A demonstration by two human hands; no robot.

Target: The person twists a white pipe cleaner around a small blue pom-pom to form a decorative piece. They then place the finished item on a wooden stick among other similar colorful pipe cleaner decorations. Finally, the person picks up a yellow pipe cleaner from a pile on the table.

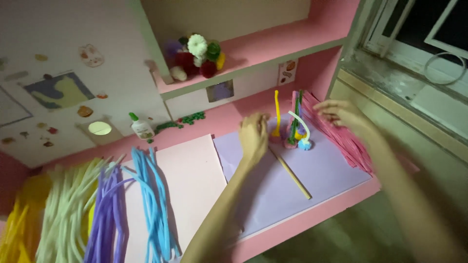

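Note:
My left hand (253, 136) hovers over a lilac sheet (287, 180), its fingers pinched close to a yellow pipe cleaner (276, 113) that stands upright. Whether it grips the stem is blurred. A small cluster of pipe-cleaner pieces (297, 134), green, white, pink and light blue, stands right of it. My right hand (341, 114) reaches with spread fingers over a pile of pink pipe cleaners (348, 139), touching or just above them. A thin wooden stick (291, 173) lies on the lilac sheet below my left hand.
Bundles of pipe cleaners lie at the left: yellow (17, 229), white (66, 209), purple (105, 219), blue (153, 204). A pale pink sheet (195, 175) lies beside them. A glue bottle (141, 127) stands by the wall, pompom flowers (197, 56) on the shelf, a window sill (409, 92) at right.

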